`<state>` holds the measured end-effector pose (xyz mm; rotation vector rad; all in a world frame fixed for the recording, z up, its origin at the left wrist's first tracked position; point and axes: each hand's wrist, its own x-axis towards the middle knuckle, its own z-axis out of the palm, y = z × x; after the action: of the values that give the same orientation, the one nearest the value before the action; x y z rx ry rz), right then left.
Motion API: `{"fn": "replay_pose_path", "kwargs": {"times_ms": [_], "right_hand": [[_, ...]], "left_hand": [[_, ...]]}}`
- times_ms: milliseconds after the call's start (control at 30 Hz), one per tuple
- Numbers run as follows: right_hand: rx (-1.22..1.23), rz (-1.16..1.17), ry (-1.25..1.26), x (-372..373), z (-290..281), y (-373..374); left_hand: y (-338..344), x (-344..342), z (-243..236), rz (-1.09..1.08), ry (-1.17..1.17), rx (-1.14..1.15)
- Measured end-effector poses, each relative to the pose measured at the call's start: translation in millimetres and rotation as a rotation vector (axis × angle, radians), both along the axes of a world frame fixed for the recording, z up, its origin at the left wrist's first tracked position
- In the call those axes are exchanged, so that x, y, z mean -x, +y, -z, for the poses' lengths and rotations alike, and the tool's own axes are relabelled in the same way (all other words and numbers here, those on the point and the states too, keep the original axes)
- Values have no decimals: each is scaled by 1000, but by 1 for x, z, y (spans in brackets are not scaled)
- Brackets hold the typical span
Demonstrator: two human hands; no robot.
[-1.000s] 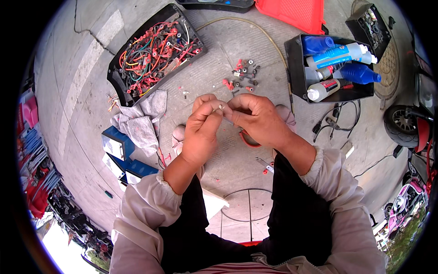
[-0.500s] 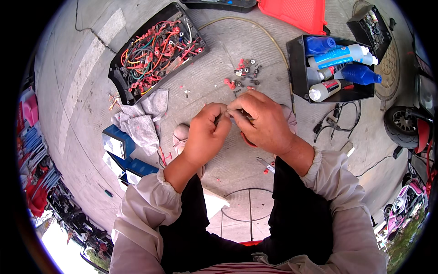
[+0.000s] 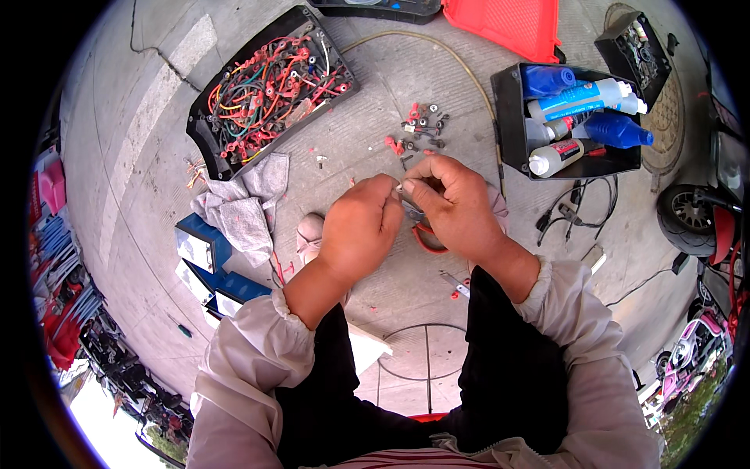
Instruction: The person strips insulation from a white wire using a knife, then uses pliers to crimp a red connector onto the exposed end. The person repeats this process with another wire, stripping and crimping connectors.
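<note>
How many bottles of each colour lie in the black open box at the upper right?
Dark blue plastic bottles: 2
Light blue and white tube-shaped bottle: 1
White bottle with a red band: 1
Total: 4, all in the black box.

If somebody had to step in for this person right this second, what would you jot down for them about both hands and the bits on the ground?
Left hand: closed, fingertips meeting the right hand's over a tiny pale part; too small to identify.
Right hand: pinching that same part.
Things: small red and dark metal fasteners lie scattered on the grey concrete ground just beyond the hands. Open black case of red and green wires far left, crumpled grey rag beside it. Black box of blue and white bottles far right.
Done: cannot tell.
Left: the loose fasteners on the ground remain ungathered.
</note>
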<state>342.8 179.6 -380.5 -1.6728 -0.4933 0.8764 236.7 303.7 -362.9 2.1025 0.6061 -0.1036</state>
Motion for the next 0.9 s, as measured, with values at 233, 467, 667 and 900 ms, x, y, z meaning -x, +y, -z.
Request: {"fn": "replay_pose_path", "kwargs": {"times_ms": [233, 467, 667, 900], "right_hand": [[59, -206, -104, -6, -1, -5], [97, -168, 212, -6, -2, -7], [103, -46, 389, -3, 4, -7], [129, -156, 340, -10, 8, -15]], "left_hand": [[7, 9, 9, 135, -135, -104], [14, 11, 4, 194, -109, -77], [20, 11, 2, 229, -133, -114], [26, 5, -10, 102, -210, -320]]}}
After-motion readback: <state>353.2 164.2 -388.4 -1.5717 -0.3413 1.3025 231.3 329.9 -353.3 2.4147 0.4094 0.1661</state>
